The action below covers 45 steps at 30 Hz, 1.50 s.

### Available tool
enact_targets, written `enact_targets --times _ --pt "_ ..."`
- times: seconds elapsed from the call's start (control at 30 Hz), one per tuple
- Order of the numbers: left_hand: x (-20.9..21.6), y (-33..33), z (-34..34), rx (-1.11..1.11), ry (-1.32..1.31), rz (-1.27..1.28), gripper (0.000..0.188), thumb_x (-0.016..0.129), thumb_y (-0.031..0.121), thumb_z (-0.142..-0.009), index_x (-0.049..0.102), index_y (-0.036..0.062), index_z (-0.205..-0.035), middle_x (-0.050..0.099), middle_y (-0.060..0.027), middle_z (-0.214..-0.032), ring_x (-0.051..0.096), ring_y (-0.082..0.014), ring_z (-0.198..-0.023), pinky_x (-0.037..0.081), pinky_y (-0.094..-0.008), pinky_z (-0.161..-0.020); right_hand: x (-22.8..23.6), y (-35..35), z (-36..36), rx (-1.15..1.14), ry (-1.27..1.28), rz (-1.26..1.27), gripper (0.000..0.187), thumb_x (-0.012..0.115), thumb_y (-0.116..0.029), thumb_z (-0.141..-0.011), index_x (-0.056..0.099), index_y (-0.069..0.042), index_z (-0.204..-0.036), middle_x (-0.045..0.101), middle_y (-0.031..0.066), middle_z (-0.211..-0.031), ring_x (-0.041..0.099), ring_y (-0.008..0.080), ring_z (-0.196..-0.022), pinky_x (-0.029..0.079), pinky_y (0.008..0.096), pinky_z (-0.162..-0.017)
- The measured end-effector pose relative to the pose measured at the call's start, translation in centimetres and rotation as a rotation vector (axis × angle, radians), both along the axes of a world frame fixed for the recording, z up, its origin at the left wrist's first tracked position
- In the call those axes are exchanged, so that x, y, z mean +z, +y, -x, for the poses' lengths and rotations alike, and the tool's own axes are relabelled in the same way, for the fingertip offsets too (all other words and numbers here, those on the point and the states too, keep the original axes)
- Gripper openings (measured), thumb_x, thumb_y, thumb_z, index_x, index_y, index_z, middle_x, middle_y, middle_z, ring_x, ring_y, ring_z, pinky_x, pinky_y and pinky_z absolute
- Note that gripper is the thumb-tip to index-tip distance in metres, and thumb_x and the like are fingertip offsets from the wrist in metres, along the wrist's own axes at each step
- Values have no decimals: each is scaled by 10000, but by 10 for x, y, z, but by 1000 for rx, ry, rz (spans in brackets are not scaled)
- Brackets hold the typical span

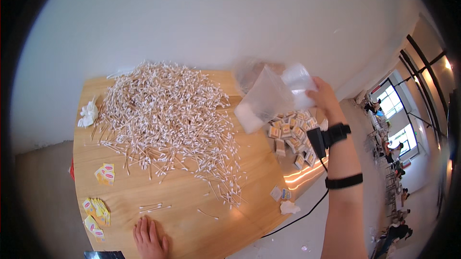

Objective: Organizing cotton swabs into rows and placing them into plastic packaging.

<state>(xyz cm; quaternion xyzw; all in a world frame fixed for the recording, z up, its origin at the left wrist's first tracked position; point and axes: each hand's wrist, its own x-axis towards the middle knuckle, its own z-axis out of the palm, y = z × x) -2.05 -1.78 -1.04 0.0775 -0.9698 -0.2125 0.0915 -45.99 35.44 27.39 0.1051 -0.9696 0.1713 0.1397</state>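
The left hand lay palm-down on the wooden table, fingers slightly apart, holding nothing visible, with cotton swabs heaped beyond it. Further right, clear plastic bags were gripped by the right hand near small boxes — apparently a bag-handling step, the next move calling for a steady pinch.

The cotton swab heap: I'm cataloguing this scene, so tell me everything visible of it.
The cotton swab heap has slim tan sticks, perhaps wood, with white, fluffy-looking tips. Countless swabs lie crisscrossed on the wooden table, heaped thickest toward the back and thinning toward the near right. The left hand is in front and the right hand off to its right, neither touching it.
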Motion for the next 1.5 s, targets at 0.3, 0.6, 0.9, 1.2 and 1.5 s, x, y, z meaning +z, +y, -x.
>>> enact_targets --times 0.3,0.6,0.9,1.2,1.5 --pt "6 -9 -4 -22 121 -51 576 631 215 -792 448 22 -1303 397 -235 -1378 358 -429 -1283 277 -526 -1086 -115 -96 -206 432 -854 1438 413 630 -58 -868 507 -46 -1262 601 47 -1150 589 144 -1041 502 318 -874" --pt "89 11 -13 -27 76 -1540 584 705 169 -833 421 -1 -1315 506 -113 -1270 456 -185 -1217 361 -354 -1031 -203 -201 -370 419 -1262 1489 489 614 -79 -901 431 -34 -1352 563 63 -1231 552 159 -1115 448 330 -953" --pt "82 -3 -47 141 72 -1410 501 619 98 -901 383 -19 -1328 553 -91 -1195 527 -144 -1081 437 -293 -932 -221 -237 -428 567 -1021 1066 559 553 -167 -957 286 -20 -1426 466 122 -1326 436 196 -1234 355 325 -1031" --pt "71 -20 -47 244 64 -1450 500 592 196 -938 375 -9 -1339 542 -84 -1204 510 -131 -1088 423 -278 -933 -223 -270 -442 373 -813 992 399 544 -231 -963 443 18 -1258 585 201 -1125 592 254 -1038 459 370 -876" --pt "64 -45 -57 431 164 -1508 422 671 129 -885 481 11 -1243 609 -59 -1108 565 -113 -997 470 -277 -861 -236 -299 -446 514 -711 853 380 577 -222 -930 484 9 -1217 611 240 -1048 600 390 -984 473 417 -819"
